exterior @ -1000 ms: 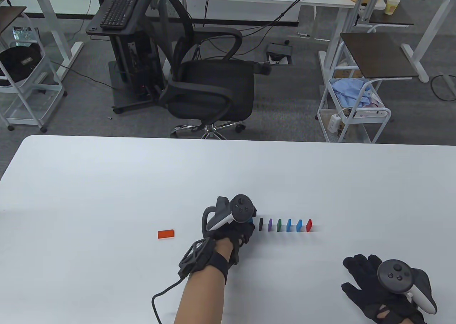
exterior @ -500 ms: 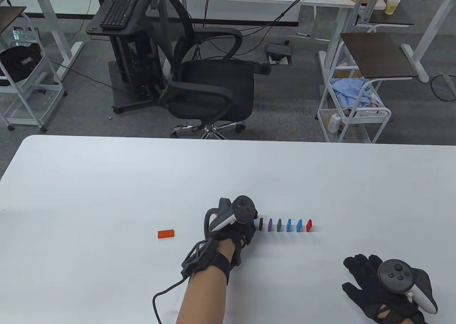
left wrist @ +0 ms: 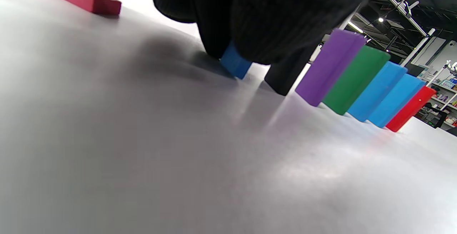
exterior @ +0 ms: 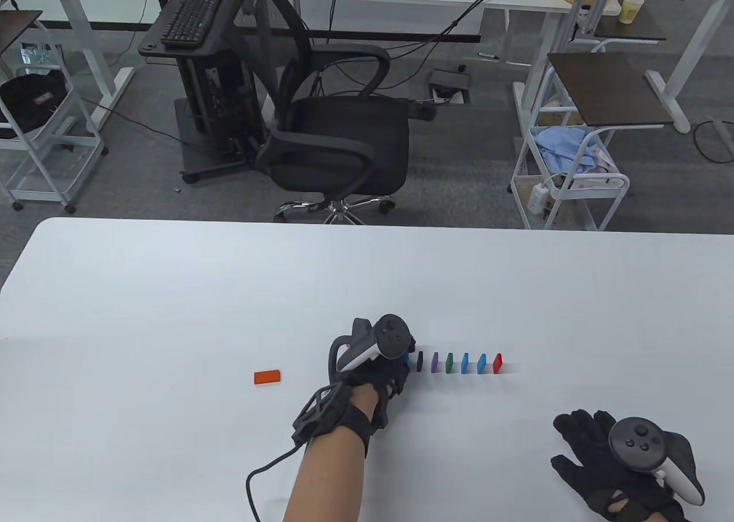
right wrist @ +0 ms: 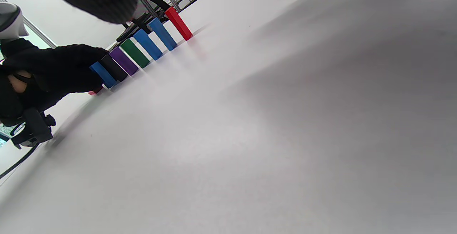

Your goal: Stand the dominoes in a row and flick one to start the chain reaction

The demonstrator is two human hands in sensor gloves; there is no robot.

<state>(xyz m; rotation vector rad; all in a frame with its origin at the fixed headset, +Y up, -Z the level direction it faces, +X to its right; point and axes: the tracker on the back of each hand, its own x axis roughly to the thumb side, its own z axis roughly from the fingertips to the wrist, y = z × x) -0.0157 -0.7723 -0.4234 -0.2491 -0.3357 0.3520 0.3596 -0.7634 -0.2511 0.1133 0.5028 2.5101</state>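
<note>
Several dominoes stand in a row on the white table (exterior: 172, 292): black (exterior: 420, 361), purple (exterior: 434, 362), green (exterior: 449, 362), two blue, and red (exterior: 497, 363) at the right end. My left hand (exterior: 401, 368) is at the row's left end, where its fingers (left wrist: 257, 19) pinch a blue domino (left wrist: 235, 63) whose bottom touches the table beside the black one (left wrist: 285, 76). From the right wrist view, that blue domino (right wrist: 103, 74) stands upright next to the black one (right wrist: 113, 68). An orange-red domino (exterior: 267, 377) lies flat to the left. My right hand (exterior: 579, 436) rests flat on the table, fingers spread.
Beyond the table's far edge stand a black office chair (exterior: 338, 143), a white cart (exterior: 567, 178) and desks. A cable (exterior: 264, 476) trails from my left wrist across the table's near side.
My left hand has edged slightly right, toward the row, with the blue domino. The right hand and the standing dominoes have not moved.
</note>
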